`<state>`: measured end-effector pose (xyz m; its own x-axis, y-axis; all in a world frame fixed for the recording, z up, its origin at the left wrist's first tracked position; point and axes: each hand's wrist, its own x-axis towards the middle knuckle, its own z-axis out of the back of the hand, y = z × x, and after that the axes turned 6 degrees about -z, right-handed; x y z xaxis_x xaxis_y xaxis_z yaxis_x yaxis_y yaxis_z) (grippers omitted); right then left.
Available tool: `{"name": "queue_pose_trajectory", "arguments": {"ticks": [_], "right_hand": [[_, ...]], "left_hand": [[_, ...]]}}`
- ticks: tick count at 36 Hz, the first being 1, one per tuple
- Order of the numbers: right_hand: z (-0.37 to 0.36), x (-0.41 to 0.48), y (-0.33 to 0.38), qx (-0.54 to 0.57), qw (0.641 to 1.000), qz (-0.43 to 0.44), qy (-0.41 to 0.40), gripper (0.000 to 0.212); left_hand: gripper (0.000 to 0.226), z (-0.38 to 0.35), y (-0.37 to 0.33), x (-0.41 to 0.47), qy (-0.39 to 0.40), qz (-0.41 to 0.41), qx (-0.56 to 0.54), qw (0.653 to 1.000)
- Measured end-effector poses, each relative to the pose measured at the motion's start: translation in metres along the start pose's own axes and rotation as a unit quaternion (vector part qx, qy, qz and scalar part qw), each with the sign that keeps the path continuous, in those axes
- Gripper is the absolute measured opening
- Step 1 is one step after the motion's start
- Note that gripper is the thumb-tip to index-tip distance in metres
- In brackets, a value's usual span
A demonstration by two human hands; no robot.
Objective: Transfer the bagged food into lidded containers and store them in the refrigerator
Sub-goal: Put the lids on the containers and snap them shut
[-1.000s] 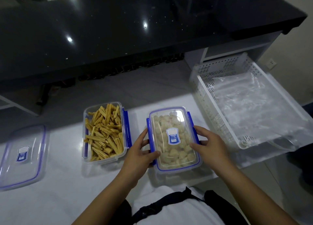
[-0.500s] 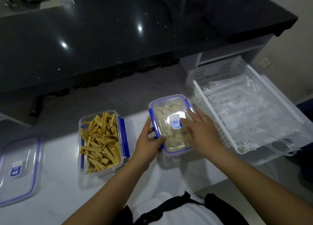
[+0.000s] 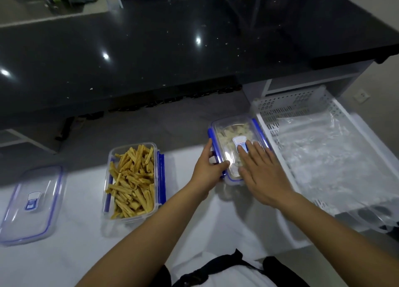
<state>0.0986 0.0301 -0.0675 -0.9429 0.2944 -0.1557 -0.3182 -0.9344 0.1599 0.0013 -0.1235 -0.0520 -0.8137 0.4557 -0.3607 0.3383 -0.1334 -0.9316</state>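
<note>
A clear lidded container (image 3: 232, 133) with blue clips holds pale round food pieces and stands on the white table. My left hand (image 3: 208, 164) grips its left edge near the clip. My right hand (image 3: 262, 174) lies flat, fingers spread, on top of its lid. To the left stands an uncovered container of yellow food sticks (image 3: 133, 178). Its loose lid (image 3: 32, 202) lies flat at the far left of the table.
A white perforated basket (image 3: 287, 107) lined with crumpled clear plastic bags sits right beside the lidded container. Beyond the white table (image 3: 75, 254) is a gap of grey floor, then a long black counter (image 3: 172, 38).
The lidded container has slid away from me toward the basket. My right hand left its right side and now presses flat on the lid; my left hand stays on the left edge.
</note>
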Motion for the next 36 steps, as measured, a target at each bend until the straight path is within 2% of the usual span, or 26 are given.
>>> {"name": "queue_pose_trajectory", "arguments": {"ticks": [4,7,10,13,15,17,19,21,24,27,30,36], "right_hand": [[0.004,-0.001,0.003,0.008,1.000,-0.006,-0.003,0.071],[0.012,0.000,0.008,0.036,0.999,-0.018,0.006,0.063],[0.030,-0.003,0.029,0.130,0.990,-0.043,-0.023,0.059],[0.041,-0.014,0.063,0.270,0.962,0.018,-0.041,0.056],[0.039,-0.021,0.086,0.367,0.928,0.046,0.031,0.052],[0.035,-0.022,0.109,0.430,0.893,0.038,0.124,0.049],[0.030,-0.018,0.132,0.473,0.859,0.003,0.193,0.046],[0.026,-0.011,0.150,0.515,0.824,-0.023,0.235,0.041],[0.023,0.001,0.174,0.567,0.775,-0.060,0.273,0.028],[0.024,0.011,0.195,0.603,0.727,-0.127,0.302,0.027],[0.026,0.018,0.208,0.611,0.717,-0.170,0.288,0.025],[0.027,0.025,0.226,0.582,0.736,-0.207,0.278,0.040]], "left_hand": [[0.080,0.003,-0.006,-0.005,-0.017,0.018,0.045,0.999],[0.073,0.022,-0.014,-0.020,-0.043,-0.013,0.108,0.993],[0.055,0.058,-0.027,-0.050,-0.042,-0.078,0.086,0.992],[0.037,0.105,-0.036,-0.088,-0.096,-0.125,0.089,0.984],[0.033,0.136,-0.037,-0.111,-0.189,-0.135,0.069,0.970],[0.031,0.164,-0.032,-0.126,-0.278,-0.136,0.062,0.949],[0.027,0.188,-0.023,-0.138,-0.332,-0.099,0.086,0.934],[0.032,0.205,-0.011,-0.150,-0.353,-0.041,0.104,0.929],[0.034,0.217,0.004,-0.163,-0.351,0.004,0.085,0.933],[0.035,0.224,0.014,-0.167,-0.315,0.030,0.066,0.946],[0.031,0.232,0.015,-0.163,-0.286,0.038,0.047,0.956],[0.040,0.262,-0.001,-0.125,-0.239,0.068,0.038,0.968]]}}
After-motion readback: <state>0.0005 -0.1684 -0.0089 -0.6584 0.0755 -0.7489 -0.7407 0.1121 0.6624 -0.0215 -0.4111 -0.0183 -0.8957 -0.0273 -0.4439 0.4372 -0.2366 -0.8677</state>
